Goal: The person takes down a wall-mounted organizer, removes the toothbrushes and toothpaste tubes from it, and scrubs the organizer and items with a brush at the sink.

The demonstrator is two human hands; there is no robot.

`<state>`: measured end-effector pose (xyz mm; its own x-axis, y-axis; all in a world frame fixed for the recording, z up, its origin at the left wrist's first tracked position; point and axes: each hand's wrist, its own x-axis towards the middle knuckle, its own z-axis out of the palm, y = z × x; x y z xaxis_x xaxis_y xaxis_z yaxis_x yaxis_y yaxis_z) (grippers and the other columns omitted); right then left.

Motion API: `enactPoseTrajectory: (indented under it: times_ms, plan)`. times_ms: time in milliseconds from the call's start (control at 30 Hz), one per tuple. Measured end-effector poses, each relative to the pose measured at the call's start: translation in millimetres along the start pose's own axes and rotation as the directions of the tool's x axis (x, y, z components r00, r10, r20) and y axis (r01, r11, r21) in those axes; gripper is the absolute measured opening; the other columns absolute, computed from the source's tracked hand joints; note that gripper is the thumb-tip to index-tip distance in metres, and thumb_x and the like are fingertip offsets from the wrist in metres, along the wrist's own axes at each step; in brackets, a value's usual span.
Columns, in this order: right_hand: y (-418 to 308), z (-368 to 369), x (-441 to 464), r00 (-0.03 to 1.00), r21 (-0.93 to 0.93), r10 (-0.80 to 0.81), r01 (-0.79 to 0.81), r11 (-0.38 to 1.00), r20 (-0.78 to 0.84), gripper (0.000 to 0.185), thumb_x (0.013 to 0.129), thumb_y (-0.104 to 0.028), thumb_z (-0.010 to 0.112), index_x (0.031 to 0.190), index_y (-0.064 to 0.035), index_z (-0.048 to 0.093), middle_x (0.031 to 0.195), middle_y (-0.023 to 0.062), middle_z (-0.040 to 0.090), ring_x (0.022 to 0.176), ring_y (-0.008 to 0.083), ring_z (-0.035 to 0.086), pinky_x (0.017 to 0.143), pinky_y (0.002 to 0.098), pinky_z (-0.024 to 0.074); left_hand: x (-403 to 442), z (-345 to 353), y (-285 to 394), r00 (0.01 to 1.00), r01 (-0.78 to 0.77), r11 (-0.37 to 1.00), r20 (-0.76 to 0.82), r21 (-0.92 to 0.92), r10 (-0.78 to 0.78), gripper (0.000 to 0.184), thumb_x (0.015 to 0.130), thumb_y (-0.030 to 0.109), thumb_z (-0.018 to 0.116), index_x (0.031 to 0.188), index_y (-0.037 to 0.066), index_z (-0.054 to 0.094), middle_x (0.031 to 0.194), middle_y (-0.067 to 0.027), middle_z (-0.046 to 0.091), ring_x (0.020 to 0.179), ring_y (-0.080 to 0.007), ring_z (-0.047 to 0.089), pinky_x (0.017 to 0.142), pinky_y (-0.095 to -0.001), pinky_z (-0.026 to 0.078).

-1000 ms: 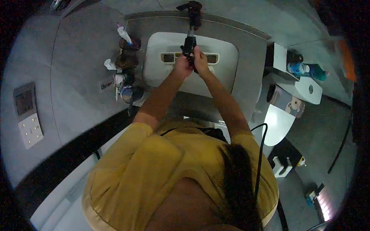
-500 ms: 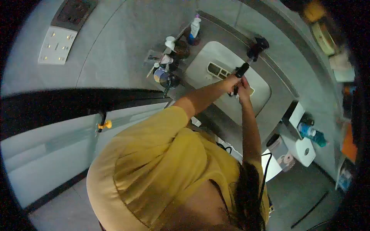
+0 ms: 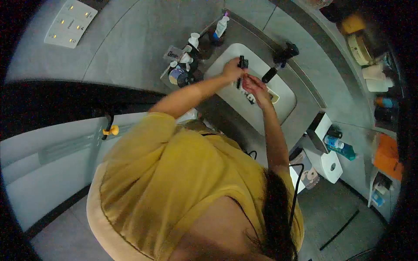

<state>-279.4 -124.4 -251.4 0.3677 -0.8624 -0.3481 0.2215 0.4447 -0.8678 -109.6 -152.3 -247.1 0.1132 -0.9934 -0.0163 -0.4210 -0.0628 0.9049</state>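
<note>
Over the white sink basin [image 3: 283,113], my left hand [image 3: 233,70] grips a slim black object [image 3: 241,71], held upright in the view. Close to its right is my right hand [image 3: 257,89], its fingers bent together towards the left hand; what they hold is too small and dark to make out. Below the hands lies a pale tray-like piece [image 3: 273,96], partly hidden by the right hand, with small black and white parts [image 3: 250,98] near it. A black faucet [image 3: 278,64] reaches over the basin, to the right of both hands.
Bottles and a cup [image 3: 193,40] crowd the counter's left end, beside a pump bottle [image 3: 221,27]. At the right are a white box [image 3: 320,126], a teal bottle [image 3: 346,151] and a white bin [image 3: 328,165]. Shelves with jars [image 3: 359,48] line the far right.
The view has swung, shifting the sink rightward in the image. My hands have moved from the faucet's dark end to its left, and the slim black object now shows apart from the faucet.
</note>
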Motion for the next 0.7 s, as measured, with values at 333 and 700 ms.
enactPoseTrajectory:
  times_ms: [333, 700]
  plan:
    - [-41.4, 121.1, 24.4, 0.876, -0.555, -0.401, 0.481, 0.679, 0.269, 0.034, 0.074, -0.023, 0.069, 0.099, -0.0052, 0.055, 0.086, 0.0094, 0.062, 0.080, 0.0195, 0.059, 0.072, 0.0294, 0.0453, -17.2, -172.7, 72.8, 0.919, -0.075, 0.954, 0.352, -0.290, 0.179, 0.027, 0.075, 0.010, 0.068, 0.099, 0.006, 0.057, 0.086, -0.0006, 0.060, 0.081, -0.0100, 0.055, 0.075, -0.0261, 0.045]
    - [6.1, 154.7, 10.7, 0.838, -0.573, -0.352, 0.544, 0.614, 0.418, 0.024, 0.074, -0.016, 0.068, 0.093, -0.0044, 0.061, 0.090, 0.0081, 0.064, 0.080, 0.0176, 0.063, 0.071, 0.0300, 0.0496, -119.0, -251.0, 48.2, 0.974, -0.185, 0.983, -0.129, 0.018, 0.185, 0.020, 0.070, 0.005, 0.068, 0.089, 0.004, 0.064, 0.091, -0.0058, 0.061, 0.082, -0.0152, 0.057, 0.076, -0.0268, 0.045]
